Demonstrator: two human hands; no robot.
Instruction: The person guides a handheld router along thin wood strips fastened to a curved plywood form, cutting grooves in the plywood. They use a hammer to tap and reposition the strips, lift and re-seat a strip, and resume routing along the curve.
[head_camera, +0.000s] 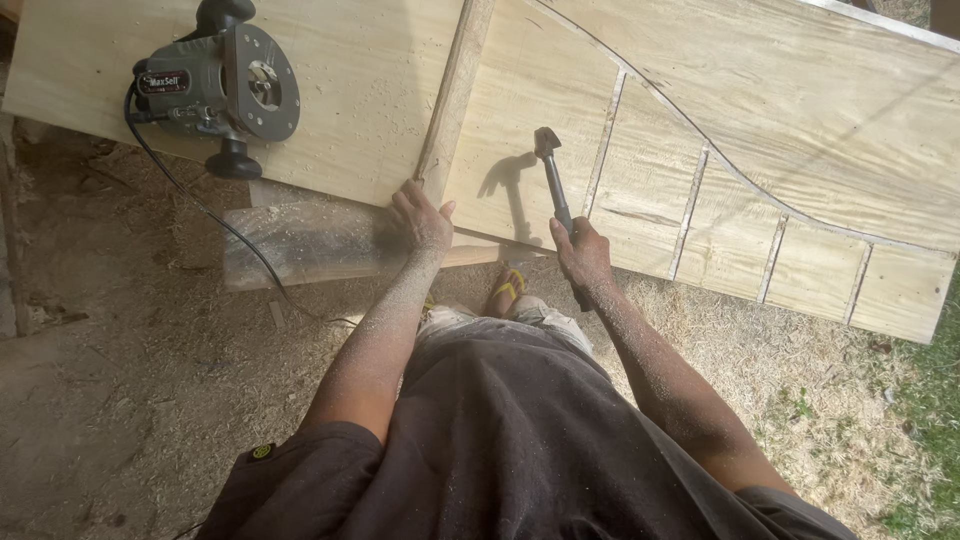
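My right hand (583, 255) grips the dark handle of a hammer (553, 176), whose head is raised just over a large pale plywood sheet (380, 90). My left hand (422, 217) rests on the near end of a narrow wooden batten (455, 90) that lies across the sheet, fingers pressed to it. The sheet has a long curved line and several straight grooves cut into it on the right. Both forearms are dusted with sawdust.
A grey electric router (222, 85) lies on its side on the sheet's left end, its black cord (200, 205) trailing down to the dirt ground. A sawdust-covered plank (300, 245) sits under the sheet's edge. Dry grass lies to the right. My sandalled foot (507, 290) shows below.
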